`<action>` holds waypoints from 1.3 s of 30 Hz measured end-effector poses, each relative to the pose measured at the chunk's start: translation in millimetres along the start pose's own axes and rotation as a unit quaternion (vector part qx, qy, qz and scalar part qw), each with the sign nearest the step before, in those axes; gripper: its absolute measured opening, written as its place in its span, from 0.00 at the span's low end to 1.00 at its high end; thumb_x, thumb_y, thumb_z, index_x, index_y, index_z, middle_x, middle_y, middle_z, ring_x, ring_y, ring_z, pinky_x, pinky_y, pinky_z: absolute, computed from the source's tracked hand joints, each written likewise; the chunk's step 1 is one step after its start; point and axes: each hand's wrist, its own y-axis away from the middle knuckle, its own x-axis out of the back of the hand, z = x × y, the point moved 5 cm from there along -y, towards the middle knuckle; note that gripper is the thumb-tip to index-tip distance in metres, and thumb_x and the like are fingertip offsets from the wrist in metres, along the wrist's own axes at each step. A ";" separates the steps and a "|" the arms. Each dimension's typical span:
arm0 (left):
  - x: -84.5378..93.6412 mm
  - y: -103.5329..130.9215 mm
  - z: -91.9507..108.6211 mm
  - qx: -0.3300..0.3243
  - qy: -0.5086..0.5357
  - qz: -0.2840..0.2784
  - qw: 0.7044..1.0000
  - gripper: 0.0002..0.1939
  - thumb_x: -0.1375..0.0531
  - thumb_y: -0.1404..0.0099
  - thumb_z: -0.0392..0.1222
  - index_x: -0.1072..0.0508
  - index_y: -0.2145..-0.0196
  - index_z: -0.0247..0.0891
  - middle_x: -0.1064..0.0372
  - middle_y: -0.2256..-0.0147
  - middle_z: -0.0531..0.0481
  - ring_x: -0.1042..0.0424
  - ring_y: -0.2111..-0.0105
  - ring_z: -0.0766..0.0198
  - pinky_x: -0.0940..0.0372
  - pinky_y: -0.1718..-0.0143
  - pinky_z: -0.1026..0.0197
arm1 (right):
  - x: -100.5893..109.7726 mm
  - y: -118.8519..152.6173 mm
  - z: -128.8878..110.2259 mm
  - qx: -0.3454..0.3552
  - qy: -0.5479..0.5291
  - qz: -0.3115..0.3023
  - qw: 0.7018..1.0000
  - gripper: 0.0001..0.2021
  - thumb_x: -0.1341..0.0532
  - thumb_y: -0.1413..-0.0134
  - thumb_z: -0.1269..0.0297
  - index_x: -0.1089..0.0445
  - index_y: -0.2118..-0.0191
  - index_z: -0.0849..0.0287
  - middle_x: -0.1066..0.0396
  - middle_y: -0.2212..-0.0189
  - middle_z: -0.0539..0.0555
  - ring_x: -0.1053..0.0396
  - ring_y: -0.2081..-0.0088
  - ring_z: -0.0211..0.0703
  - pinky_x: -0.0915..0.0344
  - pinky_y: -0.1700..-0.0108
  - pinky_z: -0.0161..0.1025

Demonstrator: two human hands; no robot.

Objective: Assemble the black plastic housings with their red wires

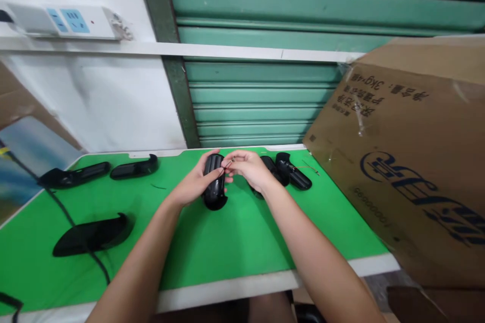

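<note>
Desk: a green top with a pale front edge (pixel 235 287) is seen, nearer than the held casing; the forearms are extended over it.
Black cable: a line (pixel 64 207) is run across the left side, passing over the near-left casing (pixel 87 237), which is laid nearer than the held casing and well to its left.
Held casing: a black, rounded, elongated shell (pixel 214 197) is held over the desk, between the two hands, its long side pointed roughly away from the body.
Left hand: the held casing is gripped by the left hand (pixel 195 181), closed along its left side, with the thumb laid across it.
Right hand: a thin wire (pixel 227 165) is pinched by the fingertips of the right hand (pixel 248 165), just at the right of the held casing's upper part.
Dark strand: a short thin piece (pixel 158 186) is seen on the green, left of the held casing.
Right casings: black shells (pixel 300 177) are grouped right of the held casing, partly hidden by the right hand; a reddish wire (pixel 305 167) is seen beside them.
Far-left casings: two black shells (pixel 134 168) are laid left of the held casing.
Cardboard box: a large printed carton (pixel 379 136) is placed well right of the held casing.
Background: a green shutter (pixel 265 5), a white rail (pixel 227 51) and a socket strip (pixel 100 22) are seen beyond the held casing.
</note>
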 end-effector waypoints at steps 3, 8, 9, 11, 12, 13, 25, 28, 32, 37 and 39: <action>-0.5 0.9 1.5 0.007 -0.030 -0.018 0.999 0.41 0.30 0.40 0.47 0.47 0.37 0.46 0.26 0.55 0.46 0.20 0.65 0.57 0.24 0.65 0.56 | 1.3 0.9 1.9 -0.051 -0.005 -0.012 0.999 0.14 0.24 0.68 0.64 0.24 0.71 0.60 0.24 0.76 0.49 0.28 0.75 0.35 0.31 0.68 0.34; -2.0 -5.1 -6.6 -0.009 -0.053 -0.048 0.997 0.43 0.28 0.45 0.43 0.48 0.40 0.45 0.27 0.56 0.48 0.21 0.64 0.58 0.24 0.64 0.57 | 3.2 1.5 -0.3 -0.046 -0.010 -0.018 0.999 0.18 0.23 0.71 0.64 0.25 0.70 0.60 0.23 0.74 0.50 0.25 0.71 0.37 0.29 0.68 0.32; -3.1 -6.7 -9.3 -0.013 -0.052 -0.046 0.997 0.44 0.28 0.45 0.42 0.48 0.40 0.45 0.27 0.57 0.49 0.21 0.64 0.58 0.24 0.64 0.56 | 2.4 1.7 -0.3 -0.037 -0.006 -0.015 0.999 0.18 0.23 0.70 0.63 0.25 0.69 0.60 0.23 0.74 0.50 0.25 0.71 0.37 0.30 0.68 0.32; -5.4 -8.9 -13.8 -0.023 -0.057 -0.036 0.998 0.45 0.28 0.46 0.41 0.50 0.40 0.44 0.27 0.59 0.50 0.22 0.67 0.59 0.25 0.65 0.56 | 0.0 2.4 0.8 -0.016 0.011 -0.002 1.000 0.18 0.23 0.70 0.62 0.26 0.69 0.61 0.24 0.76 0.49 0.26 0.73 0.36 0.30 0.69 0.32; -6.6 -9.5 -15.0 -0.027 -0.060 -0.029 0.997 0.45 0.28 0.47 0.40 0.51 0.39 0.43 0.28 0.60 0.50 0.22 0.68 0.59 0.26 0.65 0.56 | -1.4 3.0 1.7 -0.006 0.020 0.009 1.000 0.18 0.23 0.69 0.62 0.26 0.70 0.61 0.24 0.77 0.49 0.27 0.74 0.36 0.31 0.70 0.32; -7.4 -9.7 -15.3 -0.033 -0.061 -0.021 0.997 0.46 0.29 0.48 0.39 0.51 0.39 0.42 0.28 0.61 0.51 0.23 0.69 0.60 0.26 0.65 0.56 | -3.0 3.6 2.8 0.002 0.026 0.022 0.999 0.18 0.23 0.69 0.61 0.27 0.70 0.60 0.25 0.77 0.48 0.28 0.75 0.36 0.32 0.72 0.32; 1.9 -7.9 -9.2 0.009 0.173 0.060 0.983 0.30 0.44 0.56 0.33 0.39 0.52 0.42 0.32 0.65 0.54 0.29 0.72 0.62 0.29 0.69 0.58 | -9.1 5.9 4.1 0.096 0.101 0.085 0.987 0.14 0.28 0.58 0.58 0.19 0.63 0.59 0.21 0.71 0.53 0.26 0.71 0.42 0.28 0.65 0.40; 3.6 -9.1 -9.1 0.010 0.202 0.054 0.978 0.22 0.42 0.51 0.33 0.35 0.56 0.40 0.32 0.69 0.54 0.30 0.72 0.64 0.32 0.70 0.63 | -12.2 8.9 -0.7 0.169 0.207 0.083 0.960 0.11 0.33 0.49 0.60 0.18 0.61 0.58 0.20 0.69 0.55 0.25 0.70 0.43 0.28 0.65 0.41; 3.9 -9.5 -9.7 0.009 0.222 0.078 0.972 0.17 0.37 0.44 0.34 0.31 0.55 0.38 0.29 0.69 0.52 0.28 0.69 0.65 0.33 0.67 0.66 | -18.2 14.9 -7.0 0.252 0.304 0.085 0.915 0.11 0.37 0.45 0.65 0.19 0.59 0.57 0.20 0.63 0.56 0.24 0.68 0.42 0.27 0.62 0.40; 0.5 -9.1 -12.5 0.019 0.202 0.126 0.971 0.14 0.39 0.35 0.37 0.32 0.52 0.38 0.28 0.66 0.50 0.28 0.69 0.65 0.32 0.67 0.65 | -19.2 15.1 -7.6 0.263 0.321 0.084 0.906 0.11 0.39 0.43 0.65 0.20 0.58 0.58 0.20 0.63 0.57 0.24 0.67 0.43 0.27 0.62 0.40; 1.4 -8.7 -14.3 0.033 0.183 0.151 0.971 0.14 0.41 0.34 0.38 0.35 0.50 0.40 0.29 0.67 0.52 0.29 0.72 0.66 0.32 0.70 0.65 | -19.3 14.2 -6.0 0.258 0.329 0.080 0.905 0.11 0.39 0.43 0.66 0.20 0.59 0.58 0.20 0.63 0.57 0.24 0.67 0.43 0.27 0.61 0.40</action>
